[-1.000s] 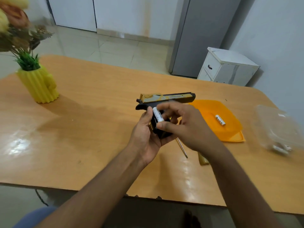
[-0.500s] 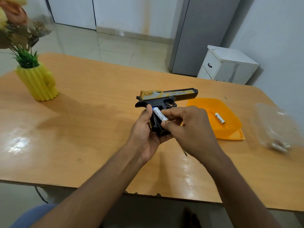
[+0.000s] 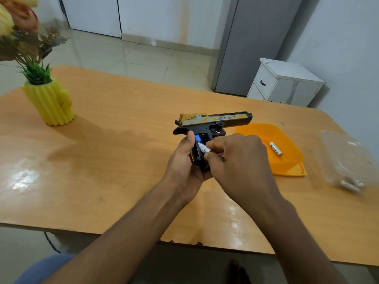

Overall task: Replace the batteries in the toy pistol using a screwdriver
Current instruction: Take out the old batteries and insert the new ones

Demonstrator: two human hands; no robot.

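Hands grip toy pistol and battery over glossy wooden table; tiled floor beyond.

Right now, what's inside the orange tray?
One white battery lies loose in the orange tray. The right hand covers the tray's near-left corner.

The right hand covers the lower half of the battery and most of the open grip of the toy pistol, so how far the cell sits in cannot be told. The left hand hides the grip's back and base. The clear plastic bag is blurred — its small contents near the bottom are unreadable. The flowers are cut off by the top-left edge, and the print on the loose battery in the orange tray is too small to read
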